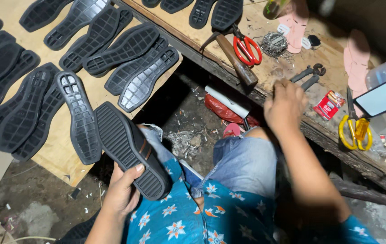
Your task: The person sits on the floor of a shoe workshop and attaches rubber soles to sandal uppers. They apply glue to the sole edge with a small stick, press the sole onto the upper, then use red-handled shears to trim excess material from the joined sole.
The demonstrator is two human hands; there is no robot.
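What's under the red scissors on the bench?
The red scissors lie across a wooden-handled hammer on the wooden bench. The handle runs beneath the blades. Whatever lies under the loops is hidden. The right hand hovers nearby; the left hand holds a black shoe.

shoe [129, 151]: black, with a ribbed rubber sole turned up and a brown trim along its side
pose: tilted, toe toward the lower right
place: lower-left centre of the frame, gripped at the toe end

blue floral shirt [188, 217], jeans [242, 162] — bare forearms
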